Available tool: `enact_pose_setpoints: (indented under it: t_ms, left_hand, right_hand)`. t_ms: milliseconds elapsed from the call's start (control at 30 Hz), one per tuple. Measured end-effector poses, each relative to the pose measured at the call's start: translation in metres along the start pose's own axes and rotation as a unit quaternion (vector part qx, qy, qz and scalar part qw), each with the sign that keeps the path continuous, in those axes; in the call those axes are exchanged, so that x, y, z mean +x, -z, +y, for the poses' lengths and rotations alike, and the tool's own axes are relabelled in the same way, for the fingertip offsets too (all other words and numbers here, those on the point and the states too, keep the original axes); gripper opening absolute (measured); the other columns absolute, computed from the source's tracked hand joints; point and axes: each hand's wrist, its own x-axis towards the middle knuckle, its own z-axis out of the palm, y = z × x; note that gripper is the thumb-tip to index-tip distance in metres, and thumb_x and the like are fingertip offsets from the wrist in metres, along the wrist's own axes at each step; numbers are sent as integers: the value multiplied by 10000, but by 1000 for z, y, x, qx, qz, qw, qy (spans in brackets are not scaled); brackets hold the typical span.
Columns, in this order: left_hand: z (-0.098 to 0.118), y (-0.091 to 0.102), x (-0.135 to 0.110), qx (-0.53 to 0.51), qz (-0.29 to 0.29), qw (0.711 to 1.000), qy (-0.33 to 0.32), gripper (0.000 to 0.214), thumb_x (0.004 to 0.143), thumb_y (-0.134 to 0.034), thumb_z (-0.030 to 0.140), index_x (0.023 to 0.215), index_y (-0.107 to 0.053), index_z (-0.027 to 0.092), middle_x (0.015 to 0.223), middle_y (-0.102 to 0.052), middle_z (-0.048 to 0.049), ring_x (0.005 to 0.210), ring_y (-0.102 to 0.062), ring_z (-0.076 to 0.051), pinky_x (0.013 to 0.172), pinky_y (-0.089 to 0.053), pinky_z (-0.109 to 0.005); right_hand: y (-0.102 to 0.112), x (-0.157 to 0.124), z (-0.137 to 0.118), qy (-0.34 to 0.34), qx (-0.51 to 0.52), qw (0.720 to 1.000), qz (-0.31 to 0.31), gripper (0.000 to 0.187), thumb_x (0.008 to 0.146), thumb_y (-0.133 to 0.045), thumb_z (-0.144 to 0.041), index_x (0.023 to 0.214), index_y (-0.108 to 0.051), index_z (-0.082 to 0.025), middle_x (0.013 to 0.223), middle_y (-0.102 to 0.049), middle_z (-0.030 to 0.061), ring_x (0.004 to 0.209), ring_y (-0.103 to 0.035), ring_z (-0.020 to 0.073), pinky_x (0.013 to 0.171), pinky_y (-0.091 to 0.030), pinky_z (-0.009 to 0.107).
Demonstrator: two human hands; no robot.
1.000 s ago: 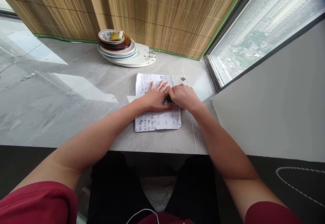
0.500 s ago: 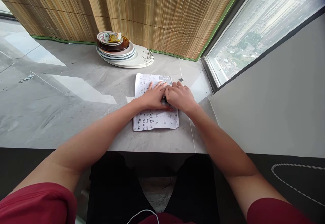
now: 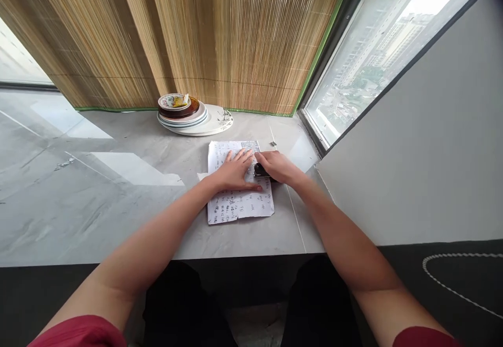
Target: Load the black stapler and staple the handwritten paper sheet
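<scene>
A white sheet of paper (image 3: 239,203) covered in handwriting lies on the grey stone counter (image 3: 118,200). My left hand (image 3: 234,171) lies flat on the sheet with its fingers spread. My right hand (image 3: 277,166) rests on the sheet's right side, fingers curled over a small black object (image 3: 260,170) that shows between the two hands. What the black object is cannot be made out.
A stack of plates and bowls (image 3: 184,112) stands at the back against a bamboo blind (image 3: 220,38). A small metal piece (image 3: 272,143) lies on the counter beyond the paper. A window (image 3: 365,53) and a grey wall (image 3: 424,142) close off the right side.
The view has tilted up, so hands and paper sit lower in frame. My right hand has drawn back to the right, and the black object shows more between the hands.
</scene>
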Motion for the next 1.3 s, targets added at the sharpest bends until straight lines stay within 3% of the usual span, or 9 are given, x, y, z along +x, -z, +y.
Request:
enact_pose_setpoints:
  t_ms: [200,333,467,600,733,833,900,1033,1300]
  left_hand:
    - [-6,5,1,44,-17,999,16,1224,762,-552,920,1694,-230,197,1770,-119,-156,1636,-64,-419,1302,-2,-612]
    - [-10,8,0,50,-23,998,6,1227,753,-559,920,1696,-226,209,1769,-120,-151,1637,-89,-402,1303,-19,-601]
    - [-17,13,-2,40,-20,999,-3,1124,791,-572,876,1681,-279,257,1763,-193,-120,1632,-146,-373,1300,-56,-598]
    - [-28,18,0,20,-2,1000,-6,803,909,-547,719,1591,-462,303,1709,-370,-79,1575,-312,-337,1279,-173,-582]
    - [-39,20,2,-37,155,987,35,397,999,-472,400,1266,-709,226,1407,-681,-97,1318,-590,-248,1128,-409,-404]
    - [-51,27,-1,-26,366,913,176,329,1019,-395,288,878,-677,195,982,-740,-102,932,-651,-216,858,-453,-333]
    - [-60,31,-3,-4,442,855,269,331,1007,-407,269,710,-542,211,771,-650,-70,738,-559,-198,716,-374,-330]
    - [-74,35,-3,-31,477,815,328,349,958,-445,235,624,-344,227,609,-480,-24,616,-385,-174,641,-240,-342]
    - [-79,39,-2,-88,500,779,369,329,919,-440,181,626,-300,232,590,-371,11,630,-317,-167,652,-226,-346]
  right_hand:
    - [31,-8,39,173,138,967,-130,382,866,-711,-583,917,-651,-209,906,-660,10,808,-554,175,739,-390,286]
    - [48,-12,60,153,129,972,-126,276,813,-751,-463,868,-653,-212,879,-634,-4,795,-536,163,740,-388,287]
    - [49,-10,69,14,157,987,21,314,829,-730,-464,729,-564,-216,699,-515,-33,676,-466,144,647,-342,292]
    - [35,-3,55,-106,252,938,213,283,894,-652,-458,798,-561,-207,741,-564,-2,647,-508,146,592,-373,298]
    - [12,4,24,-124,306,921,207,252,912,-641,-445,940,-596,-198,860,-655,43,707,-597,178,598,-452,302]
    - [-6,6,-3,-101,278,939,174,260,949,-610,-464,997,-580,-211,940,-683,68,812,-634,208,655,-483,315]
    - [-19,6,-20,-72,234,956,164,261,964,-597,-481,953,-545,-226,967,-683,71,884,-633,225,707,-481,324]
    - [-39,3,-46,-44,160,976,139,226,967,-585,-419,892,-462,-244,967,-671,54,894,-609,224,750,-445,332]
    - [-49,-5,-71,-33,102,990,91,107,968,-522,-313,994,-440,-251,1102,-675,75,894,-618,235,689,-384,327]
